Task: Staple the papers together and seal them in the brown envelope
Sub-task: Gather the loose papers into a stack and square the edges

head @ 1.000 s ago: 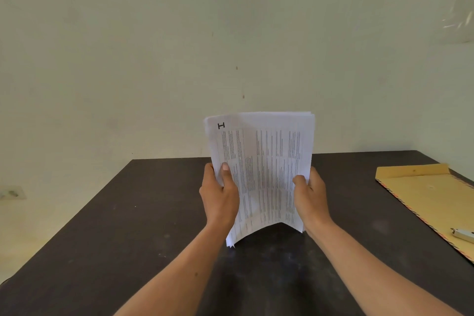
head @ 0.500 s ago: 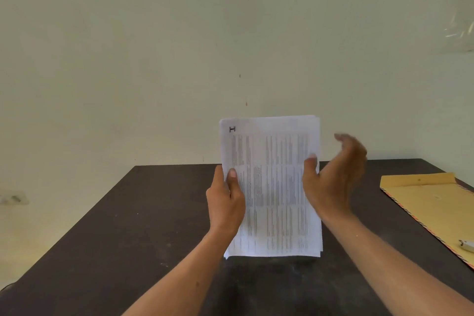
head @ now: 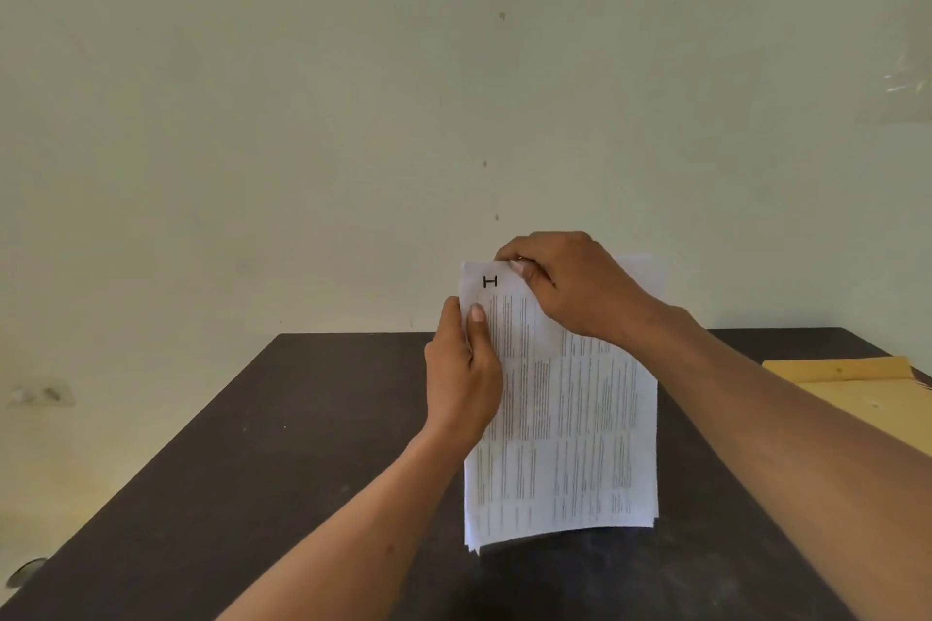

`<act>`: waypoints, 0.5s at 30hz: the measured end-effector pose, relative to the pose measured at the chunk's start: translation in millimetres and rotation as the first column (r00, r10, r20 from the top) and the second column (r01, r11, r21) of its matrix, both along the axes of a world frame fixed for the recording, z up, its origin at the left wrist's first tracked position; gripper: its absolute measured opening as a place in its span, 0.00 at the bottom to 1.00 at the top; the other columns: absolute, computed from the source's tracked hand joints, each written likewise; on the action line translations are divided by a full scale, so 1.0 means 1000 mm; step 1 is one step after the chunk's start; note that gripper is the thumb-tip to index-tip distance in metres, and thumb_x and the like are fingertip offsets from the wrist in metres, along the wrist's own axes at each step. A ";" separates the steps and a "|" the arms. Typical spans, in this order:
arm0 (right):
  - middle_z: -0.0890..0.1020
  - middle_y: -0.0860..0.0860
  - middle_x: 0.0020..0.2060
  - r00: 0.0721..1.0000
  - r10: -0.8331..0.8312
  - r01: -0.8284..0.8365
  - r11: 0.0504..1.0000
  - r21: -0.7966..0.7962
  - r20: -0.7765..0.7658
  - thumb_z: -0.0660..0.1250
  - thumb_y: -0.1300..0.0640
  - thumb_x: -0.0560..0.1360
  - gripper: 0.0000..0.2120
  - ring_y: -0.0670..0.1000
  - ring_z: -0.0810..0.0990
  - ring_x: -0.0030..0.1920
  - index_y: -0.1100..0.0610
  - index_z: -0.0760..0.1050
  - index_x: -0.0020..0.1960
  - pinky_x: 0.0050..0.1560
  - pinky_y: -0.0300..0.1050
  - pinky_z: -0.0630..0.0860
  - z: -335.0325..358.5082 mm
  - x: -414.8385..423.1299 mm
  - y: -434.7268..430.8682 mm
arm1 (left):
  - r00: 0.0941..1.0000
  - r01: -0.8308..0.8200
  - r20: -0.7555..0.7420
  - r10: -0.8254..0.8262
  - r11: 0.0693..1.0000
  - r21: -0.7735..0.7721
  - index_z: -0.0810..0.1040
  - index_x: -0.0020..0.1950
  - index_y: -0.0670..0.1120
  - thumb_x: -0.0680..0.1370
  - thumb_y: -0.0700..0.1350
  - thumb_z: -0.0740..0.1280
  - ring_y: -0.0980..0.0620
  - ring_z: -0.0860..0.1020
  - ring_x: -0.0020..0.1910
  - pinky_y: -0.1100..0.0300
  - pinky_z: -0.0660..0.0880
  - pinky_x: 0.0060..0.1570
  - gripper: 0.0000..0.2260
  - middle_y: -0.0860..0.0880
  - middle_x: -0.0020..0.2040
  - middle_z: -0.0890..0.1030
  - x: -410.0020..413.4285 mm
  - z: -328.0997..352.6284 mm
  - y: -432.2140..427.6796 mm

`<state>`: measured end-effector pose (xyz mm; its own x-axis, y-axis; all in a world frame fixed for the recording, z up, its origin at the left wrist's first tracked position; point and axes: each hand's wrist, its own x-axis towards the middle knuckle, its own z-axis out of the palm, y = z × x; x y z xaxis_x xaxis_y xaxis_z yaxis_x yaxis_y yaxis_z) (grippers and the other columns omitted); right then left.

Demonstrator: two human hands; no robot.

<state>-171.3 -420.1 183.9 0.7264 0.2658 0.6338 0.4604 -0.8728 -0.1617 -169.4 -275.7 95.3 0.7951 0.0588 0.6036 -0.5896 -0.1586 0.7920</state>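
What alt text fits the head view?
Two hands hold a stack of printed papers upright over a dark table: the left hand grips its left edge, the right hand pinches the top edge. A brown envelope lies at right.

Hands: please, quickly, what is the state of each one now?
Left hand: closed, pinching the left edge of the papers.
Right hand: closed, gripping the top edge of the same papers.
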 end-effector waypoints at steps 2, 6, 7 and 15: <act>0.85 0.49 0.50 1.000 -0.001 0.001 1.000 -0.003 0.025 0.59 0.57 0.82 0.14 0.53 0.82 0.51 0.52 0.80 0.61 0.53 0.55 0.78 0.004 -0.003 0.002 | 1.000 -0.013 0.007 0.013 1.000 -0.016 0.67 0.44 0.42 0.85 0.48 0.54 0.58 0.64 0.28 0.61 0.65 0.29 0.14 0.54 0.31 0.67 0.001 0.008 -0.002; 0.83 0.49 0.47 0.997 -0.012 0.014 0.999 -0.035 0.071 0.58 0.56 0.82 0.14 0.53 0.81 0.48 0.51 0.80 0.61 0.50 0.52 0.78 0.015 -0.010 0.002 | 1.000 -0.009 0.013 0.009 0.999 -0.048 0.67 0.43 0.43 0.85 0.48 0.53 0.59 0.64 0.29 0.64 0.66 0.30 0.14 0.54 0.33 0.67 0.001 0.015 -0.009; 0.83 0.49 0.47 0.997 -0.014 0.017 0.999 -0.049 0.072 0.58 0.56 0.82 0.14 0.53 0.81 0.48 0.51 0.80 0.61 0.50 0.50 0.77 0.016 -0.012 0.001 | 1.000 -0.008 0.017 0.009 0.998 -0.054 0.67 0.42 0.43 0.85 0.48 0.53 0.59 0.65 0.30 0.65 0.66 0.30 0.15 0.54 0.33 0.67 0.001 0.015 -0.010; 0.84 0.48 0.50 0.999 0.005 0.000 0.995 -0.102 0.050 0.58 0.55 0.82 0.15 0.53 0.82 0.50 0.51 0.78 0.64 0.52 0.56 0.77 -0.001 -0.021 -0.004 | 0.999 0.030 0.015 -0.029 0.997 -0.067 0.70 0.48 0.43 0.85 0.48 0.55 0.60 0.68 0.29 0.64 0.69 0.29 0.11 0.54 0.33 0.71 -0.004 0.010 -0.016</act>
